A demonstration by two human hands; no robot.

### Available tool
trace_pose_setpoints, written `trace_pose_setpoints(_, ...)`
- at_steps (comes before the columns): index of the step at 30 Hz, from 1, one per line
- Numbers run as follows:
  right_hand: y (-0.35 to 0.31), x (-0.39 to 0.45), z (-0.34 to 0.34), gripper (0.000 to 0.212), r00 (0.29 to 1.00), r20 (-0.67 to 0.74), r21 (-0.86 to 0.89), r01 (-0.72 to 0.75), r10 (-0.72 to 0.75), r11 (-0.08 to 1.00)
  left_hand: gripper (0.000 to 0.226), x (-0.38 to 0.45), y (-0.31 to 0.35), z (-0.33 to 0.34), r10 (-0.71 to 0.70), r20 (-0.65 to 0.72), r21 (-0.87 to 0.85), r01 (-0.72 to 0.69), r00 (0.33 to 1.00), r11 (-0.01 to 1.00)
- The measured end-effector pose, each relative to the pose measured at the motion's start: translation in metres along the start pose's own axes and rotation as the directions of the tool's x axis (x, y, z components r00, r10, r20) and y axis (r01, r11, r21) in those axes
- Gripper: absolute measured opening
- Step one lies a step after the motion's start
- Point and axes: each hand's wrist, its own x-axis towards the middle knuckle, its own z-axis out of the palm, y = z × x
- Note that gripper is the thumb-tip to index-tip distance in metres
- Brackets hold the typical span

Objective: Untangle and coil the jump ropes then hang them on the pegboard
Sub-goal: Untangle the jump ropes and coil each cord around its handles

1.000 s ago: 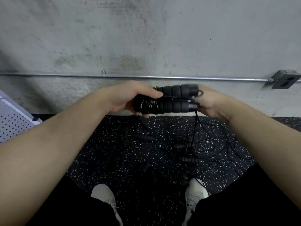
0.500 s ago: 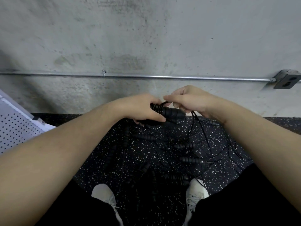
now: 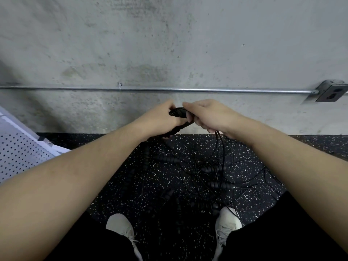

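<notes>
Both hands meet in front of the concrete wall around a black jump rope bundle [image 3: 178, 111], its ribbed handles wrapped with thin cord. My left hand [image 3: 160, 119] grips the bundle from the left. My right hand [image 3: 205, 115] curls over its right end and pinches the black cord [image 3: 219, 142], which hangs down from that hand toward the floor. Most of the bundle is hidden by my fingers. A tangle of more black jump ropes [image 3: 212, 178] with ribbed handles lies on the speckled floor between my feet and the wall.
A white pegboard [image 3: 20, 153] leans at the left edge. A metal conduit [image 3: 188, 90] runs along the wall to an outlet box [image 3: 330, 92] at the right. My white shoes [image 3: 120, 228] stand at the near edge of the rope tangle.
The bundle went from lying level between my hands to being buried in them; my right hand came over its end and took the cord. Both hands rose slightly since half a second ago.
</notes>
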Motion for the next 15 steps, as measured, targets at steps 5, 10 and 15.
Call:
trace_pose_setpoints(5,-0.005,-0.002,0.003,0.040,0.999,0.001,0.143,0.053,-0.054,0.988,0.021,0.001,0.007,0.000,-0.102,0.034,-0.432,0.107,0.994,0.896)
trace_pose_setpoints(10,-0.002,-0.005,-0.003,0.045,0.996,0.092,0.147,-0.034,0.021,0.988,0.027,-0.003,0.010,-0.004,-0.150,0.058,-0.602,0.154,0.987,0.784)
trace_pose_setpoints(15,0.000,-0.003,-0.006,0.046,0.990,0.143,0.229,-0.018,-0.015,0.973,0.012,-0.008,0.012,-0.009,-0.089,0.195,-0.697,0.202,0.977,0.688)
